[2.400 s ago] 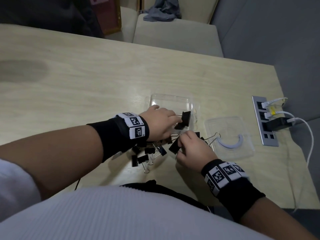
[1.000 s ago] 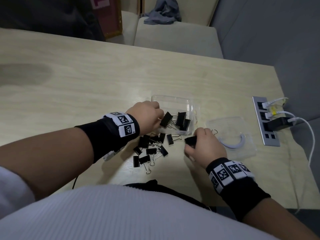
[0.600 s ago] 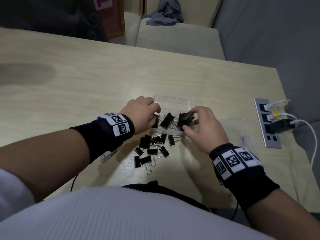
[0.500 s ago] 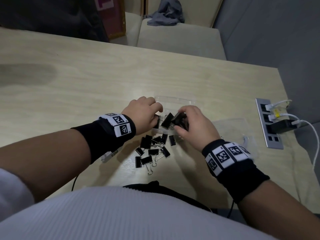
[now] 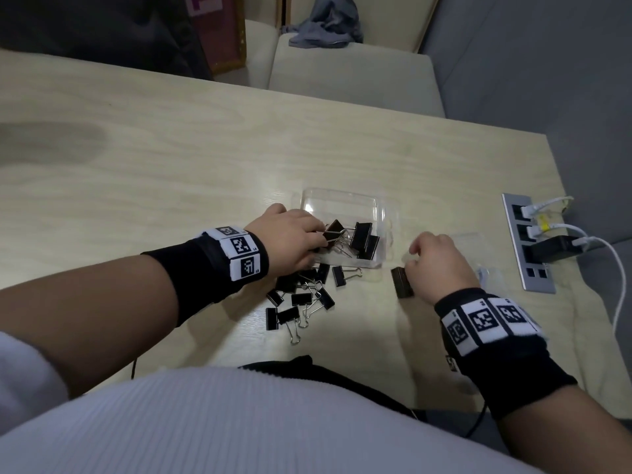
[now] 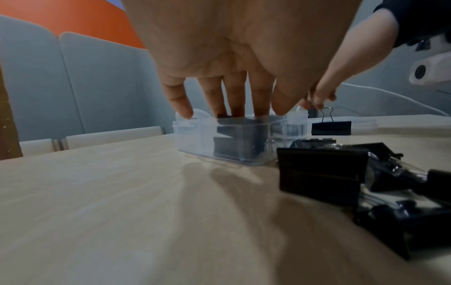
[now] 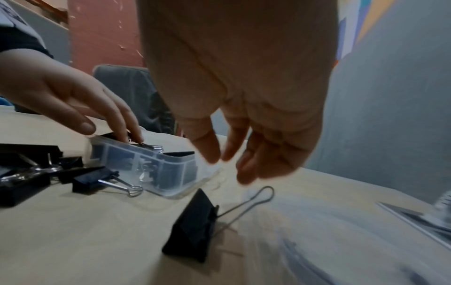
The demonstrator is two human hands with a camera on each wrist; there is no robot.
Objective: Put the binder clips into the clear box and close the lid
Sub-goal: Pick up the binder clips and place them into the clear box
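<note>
The clear box (image 5: 345, 203) stands open on the wooden table with three black binder clips (image 5: 362, 234) inside. My left hand (image 5: 297, 237) is at the box's left side; its straight fingers (image 6: 231, 108) reach over the rim and touch a clip inside. A heap of several loose clips (image 5: 301, 299) lies just in front of the box. My right hand (image 5: 434, 261) hovers to the right of the box, fingers loose and holding nothing (image 7: 227, 164), just above a large black clip (image 7: 195, 225) lying on the table. The clear lid (image 5: 478, 241) lies partly hidden under that hand.
A metal power strip (image 5: 526, 241) with white cables and a black plug is set into the table at the right, near the table's right edge. Pale chairs (image 5: 352, 80) stand beyond the far edge. Bare wood stretches to the left.
My right hand has drawn back from the box to the right and now hangs over the large clip on the table. My left hand has stayed at the box's left side.
</note>
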